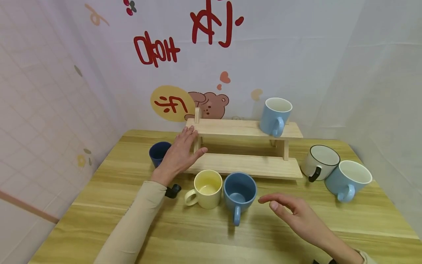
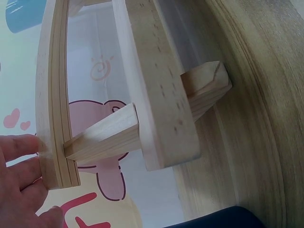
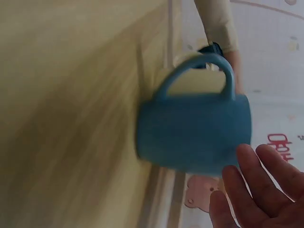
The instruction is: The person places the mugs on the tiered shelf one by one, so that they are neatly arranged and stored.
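Observation:
My left hand [image 1: 179, 154] reaches to the left end of a two-tier wooden shelf [image 1: 227, 126], and its fingertips rest on the upper board. In the left wrist view the fingers [image 2: 23, 147] lie extended against that board's end. My right hand [image 1: 298, 216] hovers just right of a medium-blue mug [image 1: 238, 200], fingers loosely bent and apart from it in the head view. The right wrist view shows this blue mug [image 3: 194, 133] beyond the spread fingers. Left of it stands a pale yellow mug [image 1: 211, 196]. A light-blue mug [image 1: 275, 117] sits on the upper board's right side.
A dark navy cup [image 1: 157, 152] stands behind my left wrist, partly covered. Right of the shelf are a white mug with a black handle [image 1: 319, 165] and another light-blue mug [image 1: 346, 179]. A printed cloth backdrop [image 1: 296, 55] hangs behind the wooden table [image 1: 204, 242].

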A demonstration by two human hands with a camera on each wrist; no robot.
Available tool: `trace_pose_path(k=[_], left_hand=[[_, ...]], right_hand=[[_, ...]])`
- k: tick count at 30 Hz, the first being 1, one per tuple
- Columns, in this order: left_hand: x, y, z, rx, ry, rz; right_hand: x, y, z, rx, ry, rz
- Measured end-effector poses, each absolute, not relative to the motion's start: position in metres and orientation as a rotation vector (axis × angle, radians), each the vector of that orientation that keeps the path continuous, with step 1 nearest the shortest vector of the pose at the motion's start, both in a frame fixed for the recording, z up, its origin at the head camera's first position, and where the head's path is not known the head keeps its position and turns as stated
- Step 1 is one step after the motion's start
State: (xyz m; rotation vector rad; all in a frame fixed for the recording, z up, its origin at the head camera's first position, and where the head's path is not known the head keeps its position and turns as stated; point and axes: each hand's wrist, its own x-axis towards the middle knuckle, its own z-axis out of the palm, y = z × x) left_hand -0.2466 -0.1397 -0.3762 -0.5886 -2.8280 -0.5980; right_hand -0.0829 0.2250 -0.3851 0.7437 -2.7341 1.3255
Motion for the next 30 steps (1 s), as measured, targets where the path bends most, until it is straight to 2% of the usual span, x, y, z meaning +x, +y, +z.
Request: trace_pose_path(k=[16,25,30], left_hand=[[-0.248,-0.141,-0.37,-0.603,-2.826,-0.593],[-0.246,-0.142,-0.373,-0.603,-2.85,-0.599],[-0.244,-0.142,-0.374,-0.604,-2.84,-0.602]], right_hand=[[-0.089,0.205,-0.404,1.049,-2.77,1.852],[-0.091,0.193,-0.413,1.008,-2.811,2.009],[-0.092,0.186,-0.42,1.123,-2.713,2.166]])
